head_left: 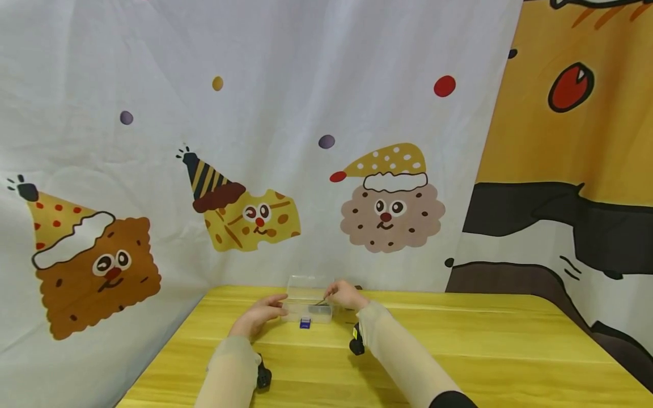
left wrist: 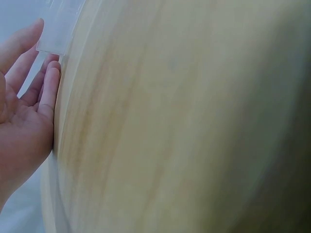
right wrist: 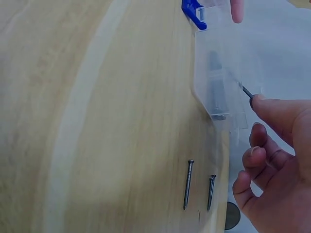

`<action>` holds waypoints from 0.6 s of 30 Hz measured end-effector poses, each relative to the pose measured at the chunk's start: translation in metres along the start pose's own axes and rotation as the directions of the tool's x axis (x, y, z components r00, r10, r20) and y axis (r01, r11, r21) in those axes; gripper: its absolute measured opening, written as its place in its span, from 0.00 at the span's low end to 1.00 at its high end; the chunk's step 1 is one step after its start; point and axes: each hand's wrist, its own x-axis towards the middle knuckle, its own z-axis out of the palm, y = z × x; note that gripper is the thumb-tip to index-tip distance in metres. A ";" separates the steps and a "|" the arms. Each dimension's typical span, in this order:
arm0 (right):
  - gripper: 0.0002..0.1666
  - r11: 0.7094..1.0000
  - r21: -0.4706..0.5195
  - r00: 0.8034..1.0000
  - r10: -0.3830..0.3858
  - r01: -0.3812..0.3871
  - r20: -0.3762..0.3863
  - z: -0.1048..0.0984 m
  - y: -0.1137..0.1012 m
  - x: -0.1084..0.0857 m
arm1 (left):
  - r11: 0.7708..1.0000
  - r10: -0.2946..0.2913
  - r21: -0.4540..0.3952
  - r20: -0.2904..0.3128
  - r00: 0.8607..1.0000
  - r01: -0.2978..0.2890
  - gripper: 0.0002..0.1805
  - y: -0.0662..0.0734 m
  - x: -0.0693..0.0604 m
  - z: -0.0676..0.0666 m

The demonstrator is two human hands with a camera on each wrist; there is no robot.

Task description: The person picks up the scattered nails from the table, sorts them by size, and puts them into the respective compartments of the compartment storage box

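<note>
Your left forearm (head_left: pixel 224 377) reaches forward in a pale sleeve, and your left hand (head_left: pixel 259 315) angles inward from the wrist, its fingers (left wrist: pixel 49 92) extended with a slight bend, palm turned to the left wrist camera. Your right forearm (head_left: pixel 403 357), also pale-sleeved, slants forward and leftward; your right hand (head_left: pixel 347 294) brings its thumb (right wrist: pixel 274 107) into a pinch, the opposing fingertip hidden behind it. In the right wrist view, three other fingers curl loosely below the thumb. Your two hands' fingertips point toward each other, apart
</note>
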 end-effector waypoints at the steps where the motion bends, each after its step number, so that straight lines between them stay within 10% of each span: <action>1: 0.07 1.000 -0.004 1.000 0.000 0.000 0.000 0.000 0.000 -0.001 | 1.000 0.004 0.003 0.002 1.000 -0.004 0.32 0.000 0.001 0.001; 18: 0.12 0.997 0.050 0.994 0.061 -0.057 -0.086 -0.045 0.008 -0.023 | 1.000 0.009 0.003 -0.017 1.000 -0.009 0.32 -0.001 0.001 0.002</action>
